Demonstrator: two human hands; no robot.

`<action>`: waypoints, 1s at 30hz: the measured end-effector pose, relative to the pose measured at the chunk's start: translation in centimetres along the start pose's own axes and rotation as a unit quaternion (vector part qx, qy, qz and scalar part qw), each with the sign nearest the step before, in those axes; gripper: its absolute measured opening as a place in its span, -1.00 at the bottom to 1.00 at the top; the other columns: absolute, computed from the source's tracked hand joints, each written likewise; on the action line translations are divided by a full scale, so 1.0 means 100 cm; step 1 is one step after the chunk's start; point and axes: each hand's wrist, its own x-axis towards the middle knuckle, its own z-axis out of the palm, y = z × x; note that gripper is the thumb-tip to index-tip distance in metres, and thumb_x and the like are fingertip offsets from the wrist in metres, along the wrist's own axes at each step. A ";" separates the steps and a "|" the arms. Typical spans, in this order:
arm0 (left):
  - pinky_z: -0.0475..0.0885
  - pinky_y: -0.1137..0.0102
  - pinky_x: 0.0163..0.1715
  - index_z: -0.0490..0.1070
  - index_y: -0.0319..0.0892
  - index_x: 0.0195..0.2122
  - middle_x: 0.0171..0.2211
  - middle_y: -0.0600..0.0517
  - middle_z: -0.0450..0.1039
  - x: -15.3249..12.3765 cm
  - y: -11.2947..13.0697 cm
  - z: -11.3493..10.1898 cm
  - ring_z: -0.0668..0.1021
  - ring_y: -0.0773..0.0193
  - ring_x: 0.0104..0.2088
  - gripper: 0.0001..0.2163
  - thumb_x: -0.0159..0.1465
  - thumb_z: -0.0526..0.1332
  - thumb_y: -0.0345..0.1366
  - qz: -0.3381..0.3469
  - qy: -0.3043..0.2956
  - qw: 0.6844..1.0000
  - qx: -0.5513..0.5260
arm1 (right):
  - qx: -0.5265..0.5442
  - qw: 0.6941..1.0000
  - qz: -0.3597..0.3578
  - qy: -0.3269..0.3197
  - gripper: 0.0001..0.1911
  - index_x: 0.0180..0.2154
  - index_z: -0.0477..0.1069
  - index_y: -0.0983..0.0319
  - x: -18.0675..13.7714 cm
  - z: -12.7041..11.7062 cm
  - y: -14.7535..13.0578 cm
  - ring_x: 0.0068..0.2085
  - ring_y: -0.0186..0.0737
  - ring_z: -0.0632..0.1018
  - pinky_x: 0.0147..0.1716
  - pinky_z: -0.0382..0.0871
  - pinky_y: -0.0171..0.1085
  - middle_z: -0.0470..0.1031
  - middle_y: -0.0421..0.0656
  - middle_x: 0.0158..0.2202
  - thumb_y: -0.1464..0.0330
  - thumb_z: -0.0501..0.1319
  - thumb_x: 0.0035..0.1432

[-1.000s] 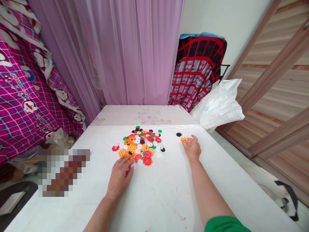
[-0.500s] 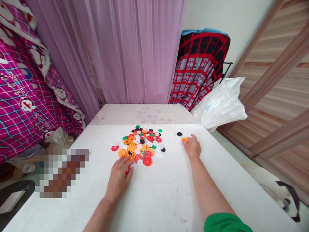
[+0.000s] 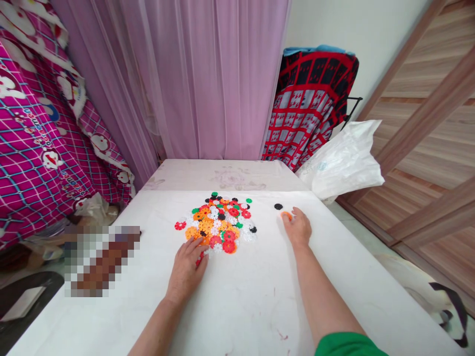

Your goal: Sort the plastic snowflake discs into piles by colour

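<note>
A pile of flower-shaped plastic discs (image 3: 213,223) in orange, red, white, black and green is spread on the white-covered table (image 3: 237,306). At the pile's near left edge rests my left hand (image 3: 188,262), its fingers stretched over some orange discs. A red disc (image 3: 199,259) shows partly beneath its thumb side. My right hand (image 3: 298,228), off to the right of the pile, has its fingertips on an orange disc (image 3: 286,216) at table level; the grip is partly hidden. Just beyond that lies a single black disc (image 3: 278,206).
A purple curtain (image 3: 208,79) hangs behind the table. A white plastic bag (image 3: 345,160) sits at the far right corner. Wooden cabinet doors (image 3: 423,148) stand to the right, and a pink patterned cloth (image 3: 40,128) hangs at left.
The view has shifted slightly. The orange disc under my right fingertips now looks lower and flatter beside the black disc. My left hand stays at the pile's edge.
</note>
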 end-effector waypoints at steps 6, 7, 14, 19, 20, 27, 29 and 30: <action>0.38 -0.06 0.08 0.52 -0.02 -0.11 0.05 -0.03 0.49 0.001 0.001 0.000 0.43 -0.01 0.14 -0.75 0.28 0.09 -0.26 0.000 -0.006 1.000 -0.002 | 0.107 0.972 -0.205 -0.033 -0.83 -0.37 0.46 0.15 -0.046 0.011 -0.040 -0.14 -0.14 0.47 -0.02 0.30 -0.16 0.56 -0.13 -0.22 0.35 0.09 0.08; 0.37 -0.05 0.09 0.52 -0.02 -0.11 0.05 -0.03 0.49 0.001 0.000 0.000 0.43 0.00 0.14 -0.75 0.27 0.10 -0.26 -0.001 -0.005 1.000 -0.004 | 0.129 0.957 -0.254 -0.063 -0.85 -0.37 0.46 0.14 -0.055 0.013 -0.050 -0.13 -0.15 0.47 -0.02 0.31 -0.16 0.57 -0.15 -0.23 0.38 0.11 0.06; 0.37 -0.04 0.09 0.52 -0.02 -0.11 0.04 -0.03 0.49 0.001 0.001 0.001 0.43 0.00 0.13 -0.76 0.25 0.12 -0.29 -0.007 0.001 1.000 -0.018 | 0.117 0.895 -0.365 -0.227 -0.69 -0.20 0.47 0.10 -0.088 0.017 -0.089 0.03 -0.11 0.43 0.03 0.27 -0.11 0.56 -0.20 -0.08 0.46 0.22 -0.05; 0.38 -0.04 0.08 0.52 -0.02 -0.12 0.04 -0.03 0.49 0.001 0.003 0.000 0.43 -0.01 0.13 -0.75 0.25 0.11 -0.31 -0.009 -0.004 1.000 -0.016 | 0.097 0.894 -0.367 -0.237 -0.69 -0.13 0.46 0.11 -0.093 0.018 -0.093 0.01 -0.10 0.44 0.01 0.25 -0.12 0.55 -0.16 -0.09 0.41 0.24 0.02; 0.38 -0.04 0.08 0.52 -0.02 -0.12 0.04 -0.04 0.49 0.001 0.003 0.000 0.43 -0.01 0.13 -0.75 0.25 0.11 -0.31 -0.009 -0.005 1.000 -0.016 | 0.089 0.896 -0.370 -0.230 -0.69 -0.12 0.46 0.12 -0.094 0.018 -0.094 -0.01 -0.10 0.44 -0.01 0.26 -0.12 0.55 -0.15 -0.11 0.40 0.24 0.03; 0.38 -0.01 0.09 0.52 0.00 -0.12 0.04 -0.01 0.49 0.001 0.004 -0.001 0.43 0.03 0.13 -0.75 0.25 0.12 -0.30 -0.007 -0.001 1.000 -0.010 | 0.061 0.914 -0.368 -0.158 -0.69 -0.09 0.45 0.14 -0.088 0.022 -0.090 -0.10 -0.08 0.48 -0.07 0.28 -0.12 0.57 -0.10 -0.21 0.37 0.21 0.07; 0.38 -0.02 0.09 0.52 -0.01 -0.12 0.05 -0.02 0.49 0.001 0.003 -0.001 0.43 0.02 0.13 -0.76 0.25 0.11 -0.30 -0.007 -0.004 1.000 -0.011 | 0.080 0.934 -0.317 -0.145 -0.69 -0.08 0.43 0.13 -0.081 0.022 -0.081 -0.12 -0.11 0.50 -0.07 0.30 -0.14 0.58 -0.14 -0.21 0.37 0.19 0.08; 0.38 -0.03 0.09 0.52 -0.01 -0.11 0.05 -0.02 0.49 0.001 0.003 -0.001 0.43 0.01 0.13 -0.75 0.26 0.11 -0.30 -0.006 -0.005 1.000 -0.010 | 0.085 0.943 -0.290 -0.142 -0.69 -0.09 0.43 0.13 -0.078 0.023 -0.076 -0.13 -0.13 0.51 -0.08 0.31 -0.15 0.58 -0.16 -0.22 0.36 0.18 0.08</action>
